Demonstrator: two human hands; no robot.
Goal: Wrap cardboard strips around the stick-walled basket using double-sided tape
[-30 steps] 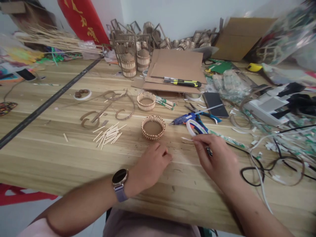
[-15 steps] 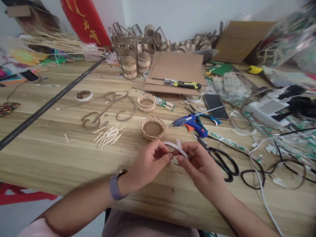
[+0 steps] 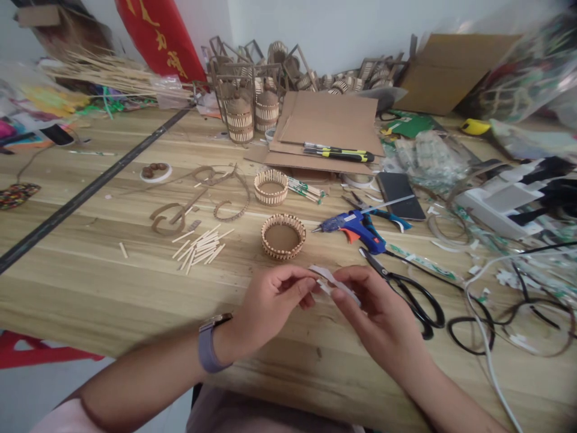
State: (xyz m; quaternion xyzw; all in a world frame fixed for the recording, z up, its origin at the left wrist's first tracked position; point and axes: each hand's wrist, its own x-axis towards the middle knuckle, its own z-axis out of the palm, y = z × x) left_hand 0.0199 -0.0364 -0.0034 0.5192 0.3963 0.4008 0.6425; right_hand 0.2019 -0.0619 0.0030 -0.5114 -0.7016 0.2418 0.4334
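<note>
Between my two hands is a thin white strip (image 3: 323,273), perhaps paper or tape, bent and partly covered by my fingers. My left hand (image 3: 265,310) has its thumb and forefinger pinched on the strip's near-left end, and a grey-strapped watch is on that wrist. My right hand (image 3: 385,313) holds the other end between thumb and fingers. Just beyond them stands a low round basket (image 3: 283,237) edged with short sticks, with a brown base inside. A second, paler stick basket (image 3: 270,187) stands behind it.
Right of the baskets lie a blue glue gun (image 3: 356,225), black-handled scissors (image 3: 406,291) and a white cable (image 3: 484,343). Loose short sticks (image 3: 201,248) and curled brown strips (image 3: 166,219) lie left. Cardboard sheets (image 3: 327,120) with cutters stand behind; a dark bar (image 3: 99,180) crosses the table.
The white strip, a looped curve before, is now flatter and more bunched between my fingers. My right hand has shifted slightly right and down. The view has moved slightly.
</note>
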